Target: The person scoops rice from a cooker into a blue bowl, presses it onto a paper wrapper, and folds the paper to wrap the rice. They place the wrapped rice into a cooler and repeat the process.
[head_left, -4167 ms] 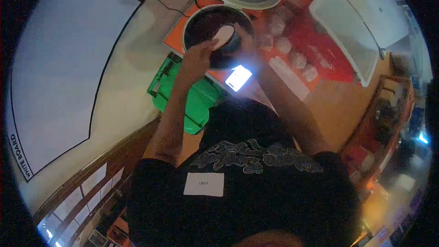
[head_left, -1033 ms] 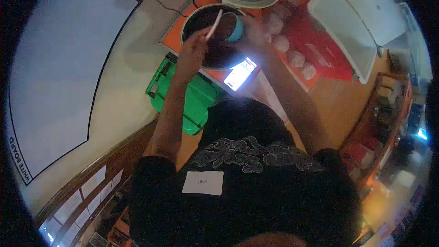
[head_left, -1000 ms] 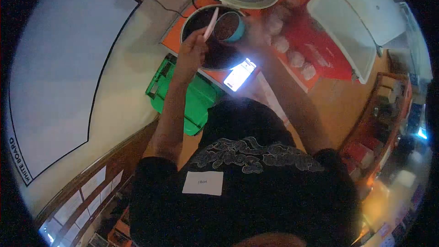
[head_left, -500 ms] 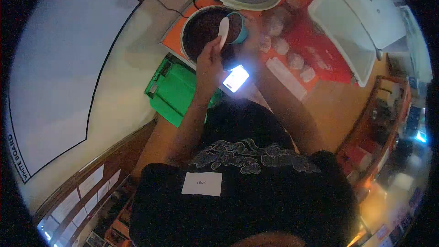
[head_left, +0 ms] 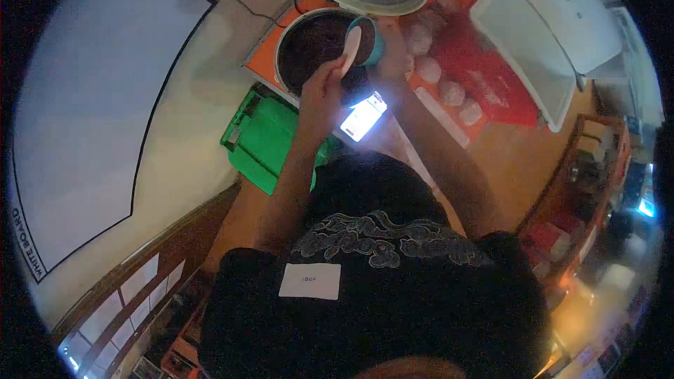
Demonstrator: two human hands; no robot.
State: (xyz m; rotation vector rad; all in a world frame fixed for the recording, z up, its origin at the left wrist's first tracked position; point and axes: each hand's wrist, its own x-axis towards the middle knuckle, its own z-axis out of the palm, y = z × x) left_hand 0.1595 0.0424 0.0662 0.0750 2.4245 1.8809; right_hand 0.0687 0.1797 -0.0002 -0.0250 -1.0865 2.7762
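In the head view, my left hand (head_left: 321,95) is closed on the handle of a white rice paddle (head_left: 353,43). The paddle's blade is raised at the mouth of a blue cup (head_left: 376,45). My right hand (head_left: 390,63) grips this cup from its right side, though its fingers are dim and partly hidden. Both hands are over the right part of a round pot (head_left: 279,63) with a dark, grainy filling that looks like cooked rice. A wide lid (head_left: 400,8) stands open behind the pot.
A lit phone (head_left: 364,116) lies between my forearms. Left of them is a green plastic box (head_left: 263,137). Several pale round lumps (head_left: 428,69) line the orange and red surface at right. Beyond stands a white open bin (head_left: 516,45). A whiteboard (head_left: 105,98) hangs on the left wall.
The paddle has shifted slightly right, closer to the cup. The cup has tilted, with its opening turned more toward the paddle. More of the phone screen shows.
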